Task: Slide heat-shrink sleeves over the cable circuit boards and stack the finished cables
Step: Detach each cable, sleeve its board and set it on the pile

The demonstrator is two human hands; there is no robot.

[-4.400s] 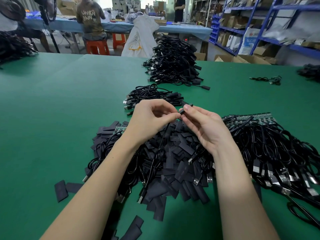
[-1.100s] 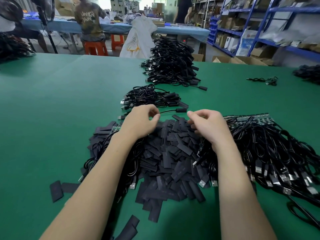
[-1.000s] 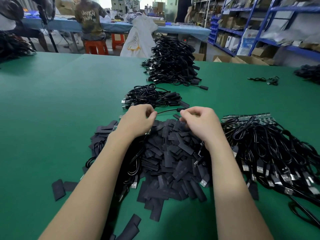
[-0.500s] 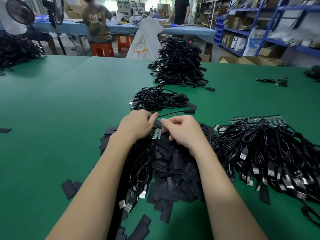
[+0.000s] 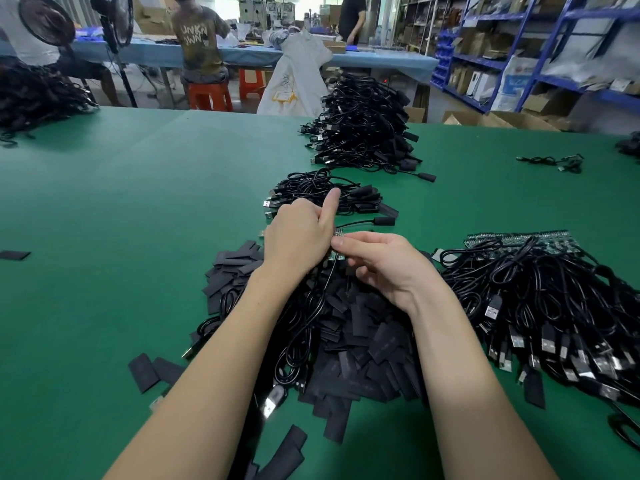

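My left hand (image 5: 299, 237) and my right hand (image 5: 384, 265) meet over a heap of flat black heat-shrink sleeves (image 5: 346, 327). Between them sits a small green circuit board (image 5: 337, 233) on a black cable, mostly hidden by the fingers. My left hand grips the board's cable end, thumb sticking up. My right hand pinches at the board with curled fingers. The cable (image 5: 308, 327) hangs down under my left wrist. A small stack of sleeved cables (image 5: 325, 197) lies just beyond my hands, one sleeved cable (image 5: 379, 221) beside it.
Unsleeved cables with boards (image 5: 554, 296) spread at my right. A tall pile of cables (image 5: 363, 129) stands farther back on the green table (image 5: 121, 220). Loose sleeves (image 5: 152, 370) lie front left. People work at a blue table behind; shelving on the right.
A finished cable was laid near the small stack. Both hands dropped to the sleeve heap, picked up a bare board on its cable, and now hold it slightly higher.
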